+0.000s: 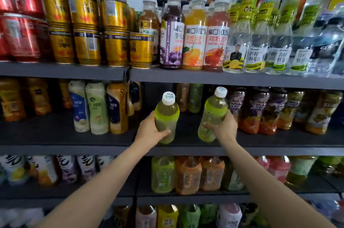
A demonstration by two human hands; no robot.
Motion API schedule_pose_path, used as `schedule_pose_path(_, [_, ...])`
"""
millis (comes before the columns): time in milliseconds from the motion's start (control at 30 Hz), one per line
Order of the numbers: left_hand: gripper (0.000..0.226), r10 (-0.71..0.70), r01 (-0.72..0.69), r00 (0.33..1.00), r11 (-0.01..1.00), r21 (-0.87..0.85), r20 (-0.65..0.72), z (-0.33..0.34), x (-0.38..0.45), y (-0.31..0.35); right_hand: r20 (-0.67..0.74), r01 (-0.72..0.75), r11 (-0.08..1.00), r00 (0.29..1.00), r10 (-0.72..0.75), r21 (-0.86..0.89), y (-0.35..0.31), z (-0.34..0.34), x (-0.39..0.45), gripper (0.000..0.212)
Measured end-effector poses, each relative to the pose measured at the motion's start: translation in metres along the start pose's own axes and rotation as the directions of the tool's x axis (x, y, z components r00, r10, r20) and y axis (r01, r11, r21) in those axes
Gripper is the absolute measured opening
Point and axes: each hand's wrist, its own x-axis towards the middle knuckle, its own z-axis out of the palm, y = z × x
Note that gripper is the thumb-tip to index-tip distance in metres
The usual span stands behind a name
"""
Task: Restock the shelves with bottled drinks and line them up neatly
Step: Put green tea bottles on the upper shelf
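A shop: dark tiered shelves (242, 78) packed with rows of labelled bottled drinks (193, 41) and stacked gold cans (83, 28) facing outward for sale.

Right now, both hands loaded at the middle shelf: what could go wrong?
1. The right hand holds its green bottle tilted; set down like that, it may topple.
2. It sits close to the purple-label bottles and could knock them.
3. The left hand grips the other green bottle, so neither hand is free to catch one.

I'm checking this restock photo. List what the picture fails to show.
- Head view: the green bottle label, covered by the left hand.
- Head view: whether the tilted green bottle in the right hand touches the middle shelf; unclear.
- Head view: bottom-row bottles, cut off and blurred.
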Motion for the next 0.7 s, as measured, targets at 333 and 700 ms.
schedule_pose_path(333, [0.058, -0.216, 0.217, 0.975, 0.976, 0.023, -0.047, 0.047, 0.051, 0.016, 0.238, 0.076, 0.996, 0.969, -0.065, -0.036, 0.023, 0.031, 0.06, 0.062])
schedule_pose_path(700, [0.059, -0.212, 0.222, 0.962, 0.974, 0.042, -0.174, 0.056, 0.048, 0.003, 0.132, -0.023, 0.985, 0.99, 0.047, -0.174, 0.018, 0.069, 0.084, 0.054])
